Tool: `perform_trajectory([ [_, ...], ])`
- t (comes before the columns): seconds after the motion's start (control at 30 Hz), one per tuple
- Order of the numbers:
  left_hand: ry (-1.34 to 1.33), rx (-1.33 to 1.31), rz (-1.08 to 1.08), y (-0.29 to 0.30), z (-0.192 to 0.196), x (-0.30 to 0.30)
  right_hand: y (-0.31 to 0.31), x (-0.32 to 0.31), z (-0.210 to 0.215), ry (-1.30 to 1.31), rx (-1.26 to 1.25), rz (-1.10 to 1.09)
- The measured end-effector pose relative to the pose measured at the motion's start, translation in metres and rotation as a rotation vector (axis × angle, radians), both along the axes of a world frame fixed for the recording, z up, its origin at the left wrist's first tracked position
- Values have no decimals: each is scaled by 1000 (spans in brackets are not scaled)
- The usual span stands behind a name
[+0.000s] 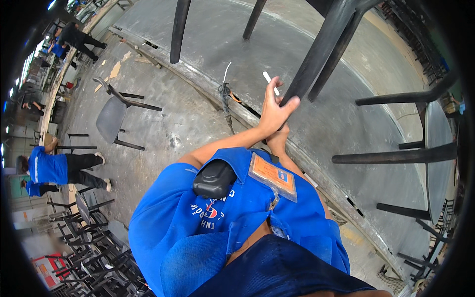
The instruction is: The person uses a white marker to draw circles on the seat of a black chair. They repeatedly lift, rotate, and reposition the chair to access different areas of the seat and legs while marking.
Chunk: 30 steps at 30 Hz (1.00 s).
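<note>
My left hand point(275, 110) is closed around a short white stick point(270, 82), which pokes up from between its fingers. The thumb of that hand lies against a black chair leg point(316, 55). This leg slants down toward me from a dark chair that runs out of view at the top. Just below, my right hand point(280, 136) is at the leg's lower end; its fingers are mostly hidden behind my left wrist. To the left of my hands, a hose with a thin pale nozzle point(225, 94) rests at the edge of the grey worktable point(217, 47).
A second black chair point(438, 158) is on the table at the right, legs pointing toward the middle. On the floor at left stands another chair point(113, 119). Many chairs point(94, 242) are piled at lower left. A person in blue point(52, 166) stands at far left.
</note>
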<state>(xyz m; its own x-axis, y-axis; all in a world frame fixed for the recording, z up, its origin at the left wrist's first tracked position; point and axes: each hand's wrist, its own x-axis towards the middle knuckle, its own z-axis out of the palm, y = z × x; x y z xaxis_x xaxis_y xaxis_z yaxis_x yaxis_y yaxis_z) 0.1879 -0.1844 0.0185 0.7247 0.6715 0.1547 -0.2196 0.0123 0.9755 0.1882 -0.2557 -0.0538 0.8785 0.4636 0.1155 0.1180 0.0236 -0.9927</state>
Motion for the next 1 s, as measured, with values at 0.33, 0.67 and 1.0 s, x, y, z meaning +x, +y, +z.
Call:
perform_trajectory([
  [0.33,204,371,336,49,-1,-73,0,70,-9,-194,-86,331],
  [0.67,214,580,454,92,3,-109,41,236,-20,373,164,344],
  [1.0,54,283,271,176,48,-111,62,184,68,205,-113,-130],
])
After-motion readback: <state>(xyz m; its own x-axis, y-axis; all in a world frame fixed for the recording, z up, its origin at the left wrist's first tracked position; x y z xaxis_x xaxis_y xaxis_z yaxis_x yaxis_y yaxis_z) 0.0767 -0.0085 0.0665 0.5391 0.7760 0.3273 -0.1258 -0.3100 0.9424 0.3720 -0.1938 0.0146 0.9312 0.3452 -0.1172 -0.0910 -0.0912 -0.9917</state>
